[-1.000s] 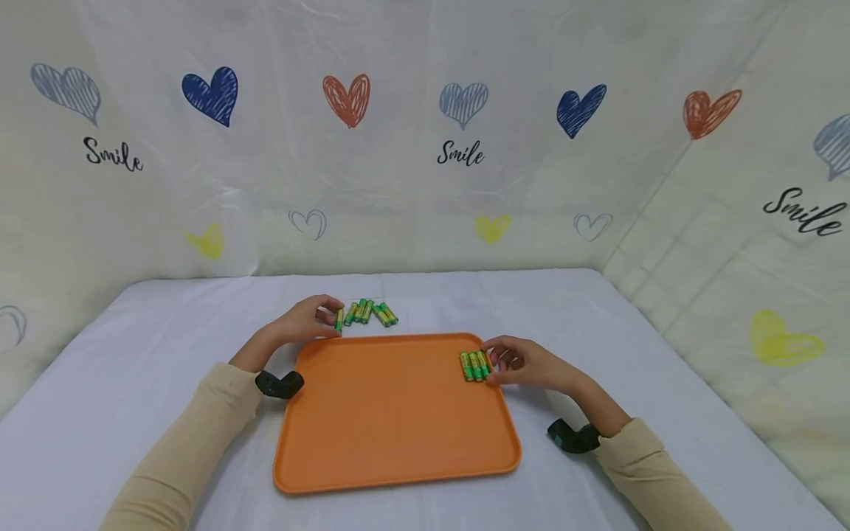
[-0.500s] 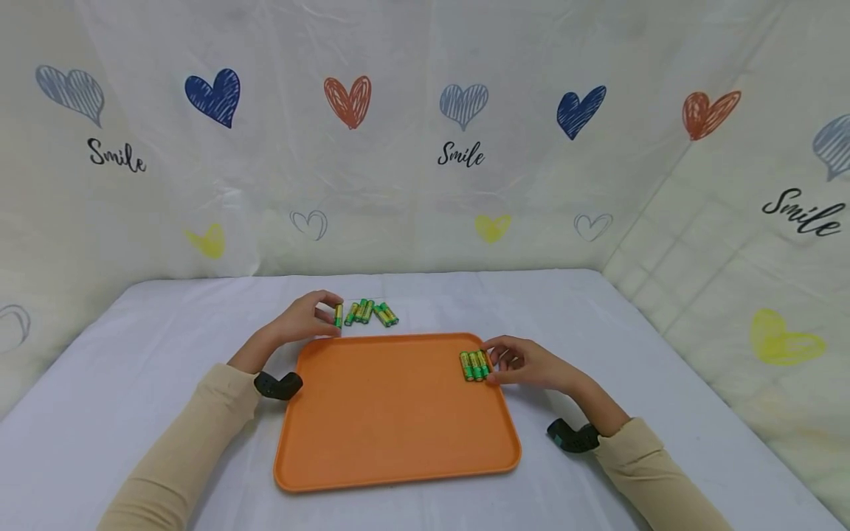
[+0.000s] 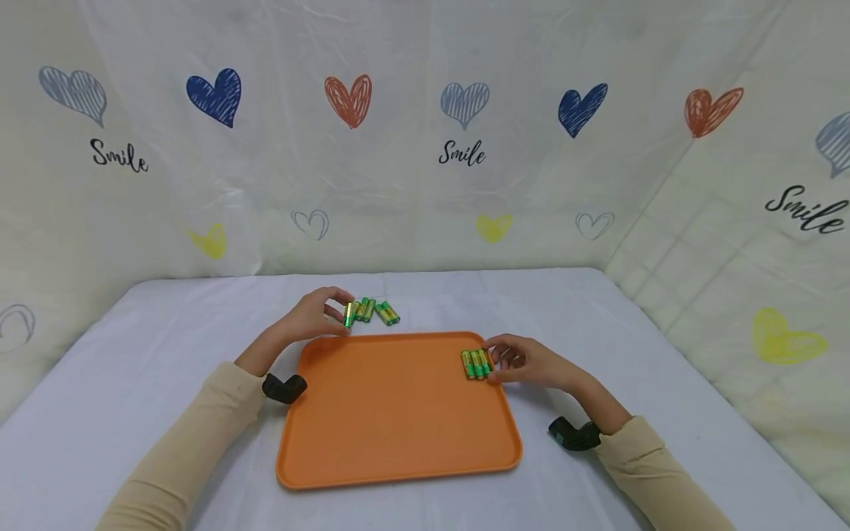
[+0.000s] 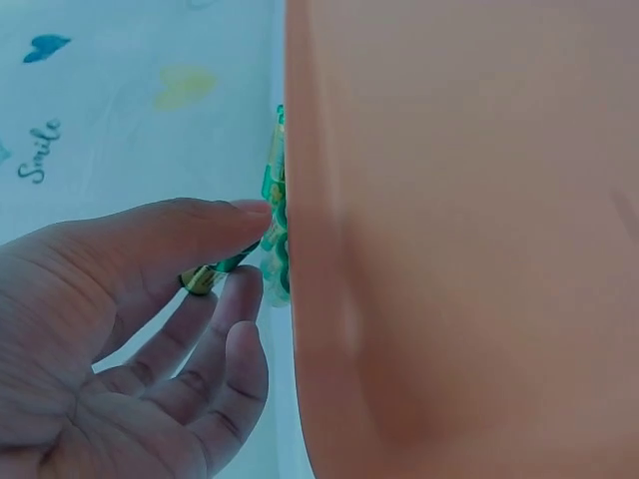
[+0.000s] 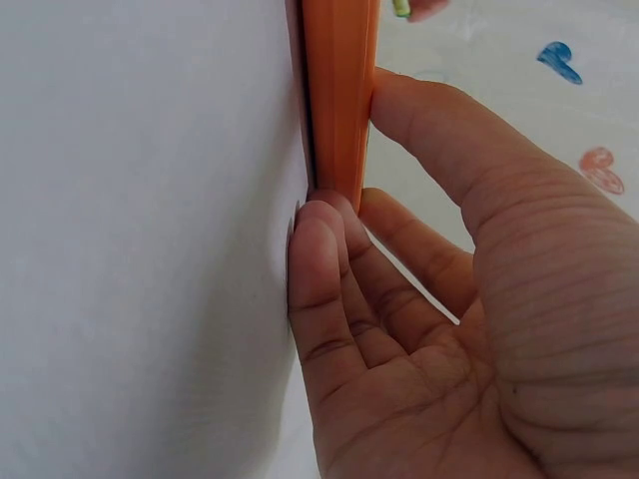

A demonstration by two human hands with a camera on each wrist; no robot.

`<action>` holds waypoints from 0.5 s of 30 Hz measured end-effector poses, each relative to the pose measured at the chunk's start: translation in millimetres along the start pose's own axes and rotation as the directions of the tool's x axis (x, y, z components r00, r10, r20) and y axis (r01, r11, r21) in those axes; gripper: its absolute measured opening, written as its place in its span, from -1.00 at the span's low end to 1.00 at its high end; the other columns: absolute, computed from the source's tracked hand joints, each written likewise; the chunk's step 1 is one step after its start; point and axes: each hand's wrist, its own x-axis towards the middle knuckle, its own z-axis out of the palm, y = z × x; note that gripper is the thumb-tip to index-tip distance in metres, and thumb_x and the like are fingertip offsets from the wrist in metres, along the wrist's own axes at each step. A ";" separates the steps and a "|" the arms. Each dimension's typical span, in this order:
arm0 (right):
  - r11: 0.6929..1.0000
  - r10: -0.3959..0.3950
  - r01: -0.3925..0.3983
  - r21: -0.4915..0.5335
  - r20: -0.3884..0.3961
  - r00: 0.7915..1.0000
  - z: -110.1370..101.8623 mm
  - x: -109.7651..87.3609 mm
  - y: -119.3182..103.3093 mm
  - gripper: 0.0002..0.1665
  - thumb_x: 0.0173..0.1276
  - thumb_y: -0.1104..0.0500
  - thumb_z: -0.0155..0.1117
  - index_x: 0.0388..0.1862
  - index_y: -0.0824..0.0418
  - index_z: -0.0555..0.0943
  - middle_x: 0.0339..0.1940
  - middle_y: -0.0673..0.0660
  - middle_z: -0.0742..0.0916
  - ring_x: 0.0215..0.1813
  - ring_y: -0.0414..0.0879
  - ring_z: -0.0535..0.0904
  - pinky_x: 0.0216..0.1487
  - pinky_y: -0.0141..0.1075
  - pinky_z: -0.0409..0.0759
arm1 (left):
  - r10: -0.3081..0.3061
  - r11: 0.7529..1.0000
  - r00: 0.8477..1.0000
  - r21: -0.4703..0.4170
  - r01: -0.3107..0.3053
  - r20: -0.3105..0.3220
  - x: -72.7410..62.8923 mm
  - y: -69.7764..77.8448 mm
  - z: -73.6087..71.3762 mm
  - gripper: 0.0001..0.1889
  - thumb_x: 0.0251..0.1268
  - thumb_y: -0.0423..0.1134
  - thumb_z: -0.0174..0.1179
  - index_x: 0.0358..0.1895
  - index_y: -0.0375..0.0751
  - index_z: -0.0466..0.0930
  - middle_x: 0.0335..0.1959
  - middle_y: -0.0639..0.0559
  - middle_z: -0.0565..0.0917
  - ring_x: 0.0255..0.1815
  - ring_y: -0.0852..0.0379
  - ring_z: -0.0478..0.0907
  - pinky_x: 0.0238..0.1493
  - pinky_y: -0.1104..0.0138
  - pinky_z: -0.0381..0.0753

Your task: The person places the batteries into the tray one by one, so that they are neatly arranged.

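My left hand (image 3: 311, 317), beyond the tray's far left corner, pinches a green and gold battery (image 3: 348, 315) between thumb and fingers. In the left wrist view that battery (image 4: 200, 278) slants behind the thumb. Right beside it lie several like batteries (image 3: 367, 310) on the white cloth, partly covered in the head view by the held one. At the orange tray's (image 3: 398, 413) far right corner, my right hand (image 3: 531, 363) holds the rim, thumb on the upper side and fingers against the outer side. A row of several batteries (image 3: 474, 364) lies inside the tray by those fingers.
Two more batteries (image 3: 387, 313) lie slanted on the white tablecloth (image 3: 564, 310) behind the tray. A pale backdrop (image 3: 398, 184) with printed hearts rises behind the table. Each wrist wears a black device, the left one (image 3: 284, 389) overlapping the tray's left rim in the head view.
My left hand, with the battery in it, has moved slightly to the right, up against the loose batteries. The right hand, the tray and its row of batteries stay put.
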 end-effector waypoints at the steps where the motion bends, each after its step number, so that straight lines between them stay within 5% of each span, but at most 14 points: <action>1: 1.000 0.002 -0.002 0.001 0.000 1.000 -0.1 -0.3 0.2 -0.43 0.28 0.19 0.40 0.21 0.35 0.48 -0.19 0.18 0.59 -0.24 -0.11 0.49 -0.25 -0.40 0.48 | 0.003 1.000 1.000 0.001 -0.003 0.001 0.2 1.0 0.6 -0.39 0.06 -0.44 0.42 0.21 -0.45 0.40 0.12 -0.35 0.49 -0.03 -0.16 0.62 -0.07 0.17 0.66; 15: 1.000 0.010 -0.010 0.005 -0.003 1.000 -0.2 0.5 0.6 -0.43 0.28 0.19 0.41 0.22 0.33 0.48 -0.17 0.21 0.59 -0.25 -0.11 0.48 -0.26 -0.41 0.48 | 0.026 1.000 0.999 0.004 -0.026 0.021 2.7 10.3 5.2 -0.41 0.06 -0.41 0.42 0.20 -0.42 0.42 0.10 -0.29 0.52 -0.04 -0.10 0.61 -0.01 0.14 0.65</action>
